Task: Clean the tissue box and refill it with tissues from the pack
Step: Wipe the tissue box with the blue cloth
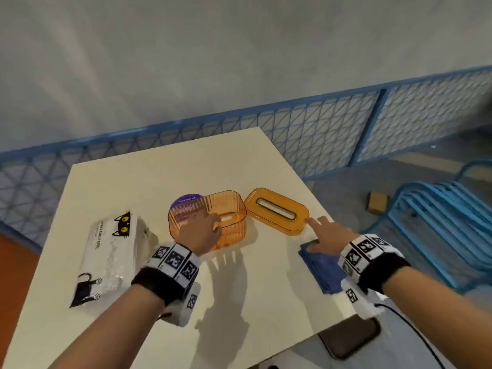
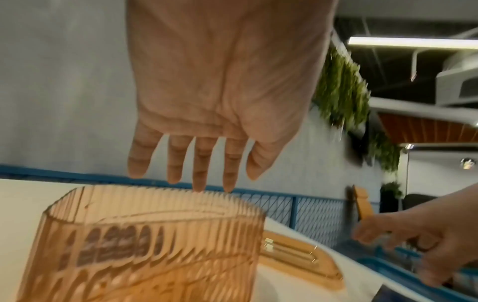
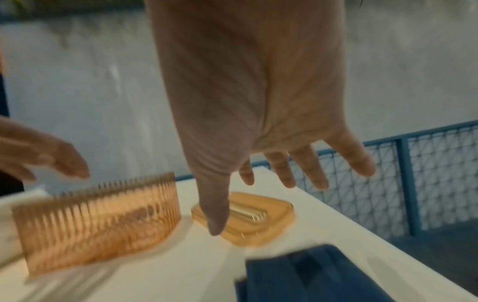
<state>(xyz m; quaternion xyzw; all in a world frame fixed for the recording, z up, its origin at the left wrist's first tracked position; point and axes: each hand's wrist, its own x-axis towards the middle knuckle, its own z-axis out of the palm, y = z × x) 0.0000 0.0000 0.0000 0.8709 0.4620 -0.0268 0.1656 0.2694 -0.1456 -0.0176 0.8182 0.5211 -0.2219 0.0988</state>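
Nearest the person, under the wrist of the right hand (image 1: 323, 233), a folded blue cloth (image 1: 323, 267) lies at the worktop (image 1: 239, 288) edge; that grip is open, fingers spread and holding nothing, the forefinger stretched toward the near corner of the orange lid (image 1: 277, 210), which lies flat just ahead of it. Whether the fingertip touches the lid I cannot tell. The left hand (image 1: 201, 233) also has an open grip, fingers straight and relaxed, hovering over the near rim of the orange ribbed tissue box (image 1: 229, 227), which stands open and looks empty, touching or almost touching the lid at its right. To the outer side of the left grip, well apart, lies the tissue pack (image 1: 111, 257) with its cat print, still wrapped. Just beyond the left fingers, behind the box, sits a round purple container (image 1: 186, 205). Farther off runs a blue mesh fence (image 1: 319, 145). My guess is that wiping comes next, and the risk is plain: the box is light and clear plastic, so a one-handed wipe could skid it into the lid and nudge that off the close right edge. The cloth itself half overhangs the edge and could slip off if brushed.
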